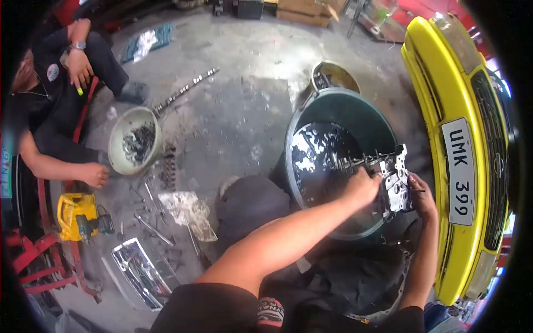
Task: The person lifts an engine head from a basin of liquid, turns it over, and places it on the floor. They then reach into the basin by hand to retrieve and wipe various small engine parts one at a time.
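Note:
A metal engine part (396, 183) with holes and a row of valve-like pieces is held over the right rim of a large dark tub (377, 119). Dark liquid (319, 147) lies in the tub. My left hand (363, 187) is closed at the part's left side; what its fingers pinch is too small to make out. Wrapped round the part's right edge, my right hand (422, 194) grips it.
At the left sits a person (50, 111) beside a bowl of dark parts (135, 139). A camshaft (189, 89), tools (152, 230), a yellow case (72, 213) and a metal tray (141, 272) lie on the floor. A yellow bumper (444, 139) stands at the right.

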`<state>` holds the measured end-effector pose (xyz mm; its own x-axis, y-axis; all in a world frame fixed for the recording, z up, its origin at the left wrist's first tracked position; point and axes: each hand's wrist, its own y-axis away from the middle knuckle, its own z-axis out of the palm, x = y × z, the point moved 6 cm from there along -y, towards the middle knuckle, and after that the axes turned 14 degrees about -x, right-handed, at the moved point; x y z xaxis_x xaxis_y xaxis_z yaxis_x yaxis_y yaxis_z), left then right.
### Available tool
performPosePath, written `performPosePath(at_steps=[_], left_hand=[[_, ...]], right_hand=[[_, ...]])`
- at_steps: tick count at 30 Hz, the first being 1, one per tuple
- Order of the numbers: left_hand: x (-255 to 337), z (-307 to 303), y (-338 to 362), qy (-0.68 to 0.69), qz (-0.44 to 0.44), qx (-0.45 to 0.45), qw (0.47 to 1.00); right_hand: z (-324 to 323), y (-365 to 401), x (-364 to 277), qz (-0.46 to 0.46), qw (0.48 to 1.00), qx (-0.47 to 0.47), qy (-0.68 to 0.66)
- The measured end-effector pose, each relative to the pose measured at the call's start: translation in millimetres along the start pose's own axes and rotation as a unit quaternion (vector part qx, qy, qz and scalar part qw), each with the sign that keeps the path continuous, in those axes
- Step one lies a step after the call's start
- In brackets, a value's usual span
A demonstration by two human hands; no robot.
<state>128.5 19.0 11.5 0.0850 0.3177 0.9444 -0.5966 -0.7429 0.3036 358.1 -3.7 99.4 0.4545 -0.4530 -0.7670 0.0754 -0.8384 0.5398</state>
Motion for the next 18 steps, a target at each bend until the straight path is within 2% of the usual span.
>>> performPosePath(at_steps=[1, 3, 6, 7, 8, 9, 10, 11, 14, 16, 17, 18], left_hand=[[5, 10, 13, 0.023, -0.045, -0.027, 0.998], [-3, 26, 12, 0.053, -0.057, -0.064, 0.995], [-16, 40, 1, 0.109, -0.096, -0.038, 0.989], [-9, 38, 4, 0.133, -0.093, 0.012, 0.987], [-2, 37, 7, 0.239, -0.136, -0.052, 0.960], [-3, 33, 5, 0.221, -0.136, -0.042, 0.965], [-5, 33, 7, 0.200, -0.142, -0.037, 0.969], [-6, 34, 11, 0.216, -0.134, -0.050, 0.966], [-1, 23, 13, 0.223, -0.199, -0.126, 0.946], [-6, 31, 22, 0.216, -0.264, -0.122, 0.932], [-7, 34, 24, 0.216, -0.252, -0.061, 0.941], [-10, 37, 27, 0.228, -0.262, -0.061, 0.936]], right_hand=[[0, 3, -14, 0.049, 0.998, -0.047, -0.004], [-4, -7, -34, 0.100, 0.987, -0.121, 0.014], [-26, -36, -27, 0.170, 0.982, -0.082, 0.029], [-27, -44, -18, 0.152, 0.984, -0.085, -0.025], [-27, -48, -10, 0.135, 0.984, -0.088, -0.077], [-5, -45, -30, 0.096, 0.982, -0.074, -0.147], [6, -46, -43, 0.077, 0.983, -0.068, -0.154], [8, -43, -37, 0.102, 0.981, -0.055, -0.153], [3, -32, -13, 0.148, 0.969, -0.032, -0.193], [1, -33, -9, 0.122, 0.976, -0.048, -0.176], [2, -32, -10, 0.127, 0.977, -0.041, -0.169], [3, -30, -10, 0.129, 0.978, -0.036, -0.161]])
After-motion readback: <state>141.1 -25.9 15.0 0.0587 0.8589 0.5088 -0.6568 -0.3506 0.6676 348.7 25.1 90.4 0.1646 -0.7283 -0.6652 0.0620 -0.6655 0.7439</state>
